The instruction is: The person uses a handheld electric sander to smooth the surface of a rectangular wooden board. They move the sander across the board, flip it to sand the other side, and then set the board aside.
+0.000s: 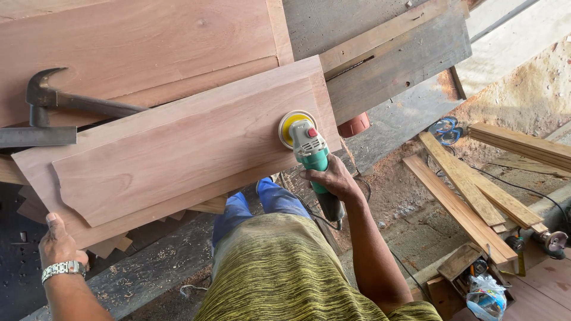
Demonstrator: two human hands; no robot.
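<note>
A reddish wooden panel [178, 148] with a raised centre lies slanted across the workbench. My right hand [333, 178] grips the green body of an angle sander [310, 156], whose yellow disc [292, 123] rests on the panel's right end. My left hand [58, 242], with a metal watch at the wrist, presses on the panel's lower left corner.
A claw hammer [71, 101] and a steel square [35, 137] lie at the left on another board [148, 41]. Grey planks [404, 59] lean at the top right. Loose wood strips [470, 196], a cable, another power tool [550, 241] and a box of bits sit on the sawdust-covered floor at right.
</note>
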